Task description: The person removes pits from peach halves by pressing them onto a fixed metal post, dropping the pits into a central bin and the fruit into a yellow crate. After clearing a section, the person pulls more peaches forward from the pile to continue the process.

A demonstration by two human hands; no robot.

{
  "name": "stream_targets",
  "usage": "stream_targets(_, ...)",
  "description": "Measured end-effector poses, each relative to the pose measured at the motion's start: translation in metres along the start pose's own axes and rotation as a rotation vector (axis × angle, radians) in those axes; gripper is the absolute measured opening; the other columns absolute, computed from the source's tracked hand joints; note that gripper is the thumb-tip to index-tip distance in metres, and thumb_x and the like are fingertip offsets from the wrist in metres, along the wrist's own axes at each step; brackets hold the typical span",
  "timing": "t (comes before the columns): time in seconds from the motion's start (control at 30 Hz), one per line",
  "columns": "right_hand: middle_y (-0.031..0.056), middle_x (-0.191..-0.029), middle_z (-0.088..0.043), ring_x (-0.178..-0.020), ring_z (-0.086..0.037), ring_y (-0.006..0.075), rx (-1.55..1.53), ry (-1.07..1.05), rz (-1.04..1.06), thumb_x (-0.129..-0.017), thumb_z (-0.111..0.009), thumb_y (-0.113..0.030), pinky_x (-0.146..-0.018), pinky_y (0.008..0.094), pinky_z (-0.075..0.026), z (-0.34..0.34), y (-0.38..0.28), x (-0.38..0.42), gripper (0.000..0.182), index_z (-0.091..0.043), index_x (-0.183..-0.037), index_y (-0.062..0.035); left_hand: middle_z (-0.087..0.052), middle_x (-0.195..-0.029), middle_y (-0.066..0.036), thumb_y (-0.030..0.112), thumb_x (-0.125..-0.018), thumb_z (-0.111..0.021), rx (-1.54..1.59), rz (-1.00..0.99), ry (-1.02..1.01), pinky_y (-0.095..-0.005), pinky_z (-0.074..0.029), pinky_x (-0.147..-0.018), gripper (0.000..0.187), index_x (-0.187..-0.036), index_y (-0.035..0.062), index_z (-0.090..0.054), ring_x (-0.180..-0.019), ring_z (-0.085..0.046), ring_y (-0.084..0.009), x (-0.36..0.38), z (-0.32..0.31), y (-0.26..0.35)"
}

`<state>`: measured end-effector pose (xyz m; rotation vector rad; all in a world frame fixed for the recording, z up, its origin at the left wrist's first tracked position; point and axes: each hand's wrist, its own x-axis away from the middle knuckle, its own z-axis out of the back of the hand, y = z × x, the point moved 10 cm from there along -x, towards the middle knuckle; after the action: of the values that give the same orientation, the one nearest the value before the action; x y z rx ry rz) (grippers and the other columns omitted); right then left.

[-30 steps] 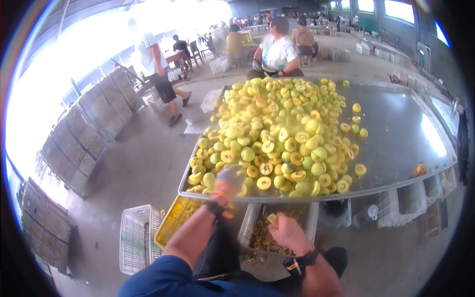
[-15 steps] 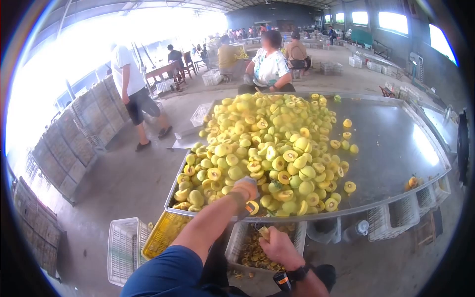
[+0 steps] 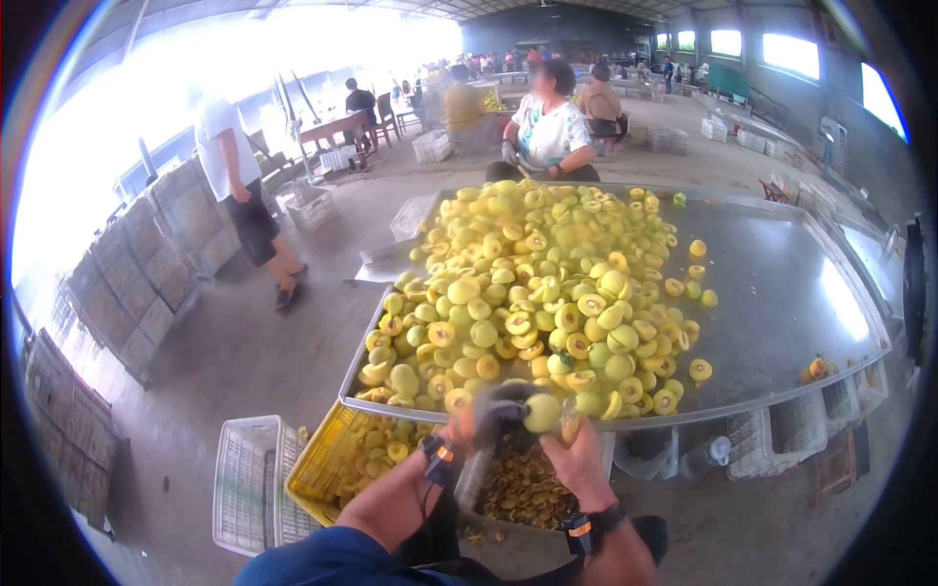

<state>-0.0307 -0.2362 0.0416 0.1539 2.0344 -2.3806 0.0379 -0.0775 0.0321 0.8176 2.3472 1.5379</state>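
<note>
Reaches forward with left forearm point(image 3: 391, 505) and right forearm point(image 3: 622, 559) angled inward. Holds the gloved, slightly blurred left hand point(image 3: 495, 415) close to the bare right hand point(image 3: 578, 461), gripping with both. Wears dark bands point(image 3: 608, 519) at both wrists.

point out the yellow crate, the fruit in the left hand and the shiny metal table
yellow crate point(image 3: 311, 471): head view, on its left side wall
fruit in the left hand point(image 3: 542, 413): head view, middle of its skin
metal table point(image 3: 762, 293): head view, bare top right of the pile

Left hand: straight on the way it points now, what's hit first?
Likely the tool in the right hand, just past the fruit the left hand holds; depth unclear.
</note>
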Motion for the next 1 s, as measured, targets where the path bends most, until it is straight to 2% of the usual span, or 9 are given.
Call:
stream_targets(0.1,0.0087,-0.103,-0.071,-0.092,-0.067,0.0189,-0.019,-0.038,0.02,-0.088,-0.08,-0.013,-0.086,0.0365,-0.056,-0.008,0.0,-0.002,0.037,-0.063,-0.118,0.0006,-0.073,-0.123,-0.008,0.017,-0.101,-0.065,0.154,0.019,0.035,-0.03,-0.057,-0.086,0.042,-0.139,-0.0018,-0.066,-0.105,-0.07,-0.0153,0.017,-0.001,-0.039)
stream_targets(0.17,0.0079,-0.102,-0.071,-0.091,-0.067,0.0184,-0.049,-0.052,-0.023,-0.088,-0.081,-0.013,-0.086,0.0356,-0.056,-0.013,0.008,-0.002,0.037,-0.063,-0.117,0.001,-0.071,-0.133,-0.015,0.014,-0.103,-0.063,-0.219,-0.102,0.01,-0.0379,-0.057,-0.102,0.044,-0.143,-0.0039,-0.062,-0.119,-0.069,-0.0217,0.012,0.026,-0.056)
stream_targets(0.4,0.0009,-0.088,-0.067,-0.068,-0.059,0.0089,-0.235,-0.081,-0.197,-0.091,-0.086,-0.021,-0.062,0.0265,-0.05,-0.018,0.018,-0.004,0.036,-0.064,-0.113,-0.0016,-0.074,-0.127,-0.013,0.016,-0.107,-0.059,-0.482,-0.342,-0.078,-0.0351,-0.058,-0.097,0.037,-0.139,-0.0017,-0.066,-0.111,-0.072,-0.0203,0.013,0.01,-0.032)
stream_targets(0.63,0.0086,-0.095,-0.073,-0.084,-0.066,0.0182,0.146,-0.014,-0.038,-0.094,-0.082,-0.02,-0.079,0.0359,-0.054,-0.024,-0.006,-0.008,0.034,-0.065,-0.113,0.0026,-0.074,-0.128,-0.011,0.029,-0.113,-0.056,-0.308,-0.041,0.159,-0.0319,-0.056,-0.099,0.041,-0.136,-0.0021,-0.066,-0.113,-0.07,-0.0176,0.0,0.034,-0.059)
stream_targets(0.77,0.0111,-0.097,-0.074,-0.088,-0.068,0.0214,0.115,0.019,-0.027,-0.096,-0.075,-0.018,-0.083,0.0389,-0.054,-0.029,-0.001,-0.011,0.028,-0.066,-0.114,0.0024,-0.072,-0.131,-0.021,0.009,-0.1,-0.069,-0.702,-0.389,0.154,-0.0377,-0.056,-0.103,0.043,-0.14,-0.0026,-0.062,-0.118,-0.071,-0.0331,-0.002,0.039,-0.056)
stream_targets(0.8,0.0115,-0.097,-0.074,-0.088,-0.068,0.0218,0.09,0.038,-0.02,-0.097,-0.073,-0.017,-0.083,0.0393,-0.054,-0.029,0.005,-0.01,0.026,-0.066,-0.114,0.0021,-0.069,-0.133,-0.026,-0.002,-0.09,-0.07,-1.111,-0.69,0.197,-0.0437,-0.055,-0.105,0.052,-0.142,-0.002,-0.061,-0.121,-0.068,-0.0424,0.008,0.03,-0.037)
stream_targets(0.83,0.0131,-0.097,-0.074,-0.088,-0.068,0.0234,0.103,0.032,0.007,-0.097,-0.072,-0.017,-0.083,0.0398,-0.054,-0.033,0.006,-0.011,0.026,-0.066,-0.114,0.0023,-0.069,-0.134,-0.027,-0.003,-0.087,-0.069,-1.169,-0.63,0.263,-0.0473,-0.054,-0.105,0.053,-0.14,-0.0016,-0.062,-0.122,-0.067,-0.0446,0.005,0.04,-0.047)
stream_targets(0.93,0.019,-0.095,-0.073,-0.088,-0.069,0.0298,0.165,-0.016,-0.016,-0.097,-0.07,-0.019,-0.084,0.0417,-0.054,-0.033,0.012,-0.006,0.028,-0.065,-0.115,0.0027,-0.073,-0.119,-0.023,0.005,-0.085,-0.078,-0.931,-0.401,0.394,-0.0441,-0.057,-0.098,0.048,-0.131,-0.0028,-0.066,-0.116,-0.07,-0.0407,0.002,0.058,-0.037)
stream_targets(1.0,0.0235,-0.095,-0.071,-0.089,-0.069,0.0367,0.227,-0.093,-0.103,-0.096,-0.07,-0.021,-0.084,0.0439,-0.054,-0.039,0.013,-0.006,0.031,-0.063,-0.113,0.003,-0.072,-0.125,-0.014,0.004,-0.101,-0.065,-0.252,-0.275,0.318,-0.0407,-0.06,-0.095,0.041,-0.141,0.0001,-0.059,-0.112,-0.073,-0.0292,-0.019,0.095,-0.087)
